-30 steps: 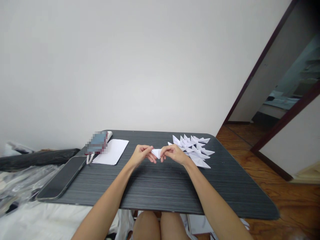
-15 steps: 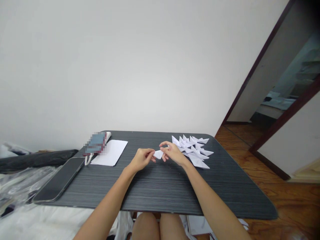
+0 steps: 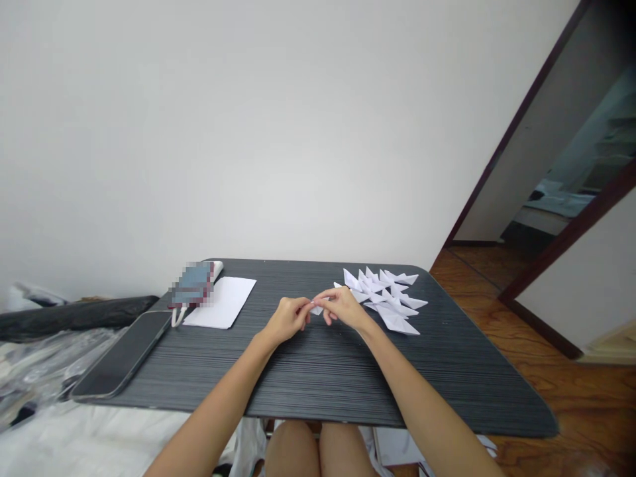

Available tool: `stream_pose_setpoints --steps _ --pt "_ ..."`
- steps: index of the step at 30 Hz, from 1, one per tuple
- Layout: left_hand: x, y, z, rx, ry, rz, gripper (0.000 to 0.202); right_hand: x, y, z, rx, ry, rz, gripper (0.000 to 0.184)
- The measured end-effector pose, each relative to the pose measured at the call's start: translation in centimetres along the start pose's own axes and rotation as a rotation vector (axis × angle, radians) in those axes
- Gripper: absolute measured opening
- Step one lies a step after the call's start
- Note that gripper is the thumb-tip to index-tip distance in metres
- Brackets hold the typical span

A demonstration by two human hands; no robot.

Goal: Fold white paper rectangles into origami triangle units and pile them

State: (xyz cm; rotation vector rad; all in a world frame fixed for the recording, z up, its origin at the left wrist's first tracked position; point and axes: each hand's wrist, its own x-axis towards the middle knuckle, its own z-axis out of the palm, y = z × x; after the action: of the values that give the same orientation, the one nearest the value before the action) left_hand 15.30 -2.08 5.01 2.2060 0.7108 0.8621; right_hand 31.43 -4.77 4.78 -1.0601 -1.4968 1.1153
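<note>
A small folded white paper [image 3: 317,310] is pinched between my two hands above the middle of the table. My left hand [image 3: 289,318] grips its left side with thumb and forefinger. My right hand [image 3: 342,308] has its fingertips closed on the upper right side, hiding much of the paper. Just right of my right hand lies a cluster of folded white paper boats [image 3: 390,298], pointed and overlapping one another.
The dark table [image 3: 318,391] stands against a white wall. On its left are a stack of white paper sheets [image 3: 223,303], a smartphone [image 3: 122,358] and a blurred-out item [image 3: 191,286] with a white cable. A doorway opens at the right.
My right hand's fingers have come in over the folded paper, nearer my left fingertips, so less of the paper shows. The whole view has shifted slightly.
</note>
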Motion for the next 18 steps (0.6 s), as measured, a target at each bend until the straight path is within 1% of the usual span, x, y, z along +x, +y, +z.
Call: stream_pose_setpoints --steps 2,6,8,10,12,14,16,18 --pt "0.0 0.0 0.2 -0.046 -0.033 -0.006 0.032 0.0 0.1 -0.2 -0.017 0.002 -0.009 0.024" --pt "0.2 -0.4 0.4 -0.295 -0.132 -0.095 0.031 0.1 0.2 -0.7 -0.055 0.007 -0.029 0.024" --pt "0.3 -0.7 0.4 -0.379 -0.147 -0.138 0.031 0.1 0.1 -1.1 -0.062 -0.016 -0.034 0.025" --pt "0.3 -0.9 0.3 -0.415 -0.147 -0.163 0.033 0.2 0.0 -1.3 -0.061 -0.027 -0.048 0.027" --pt "0.3 -1.0 0.2 -0.396 -0.142 -0.157 0.036 0.3 0.1 -1.4 -0.076 0.010 -0.076 0.027" --pt "0.3 -1.0 0.2 -0.333 -0.114 -0.136 0.037 0.5 0.3 -1.1 -0.103 0.099 -0.107 0.024" --pt "0.3 -1.0 0.2 -0.258 -0.057 -0.128 0.037 0.7 0.6 -0.5 -0.112 0.200 -0.136 0.019" --pt "0.3 -1.0 0.3 -0.203 0.005 -0.129 0.037 0.8 0.8 0.3 -0.097 0.225 -0.180 0.021"
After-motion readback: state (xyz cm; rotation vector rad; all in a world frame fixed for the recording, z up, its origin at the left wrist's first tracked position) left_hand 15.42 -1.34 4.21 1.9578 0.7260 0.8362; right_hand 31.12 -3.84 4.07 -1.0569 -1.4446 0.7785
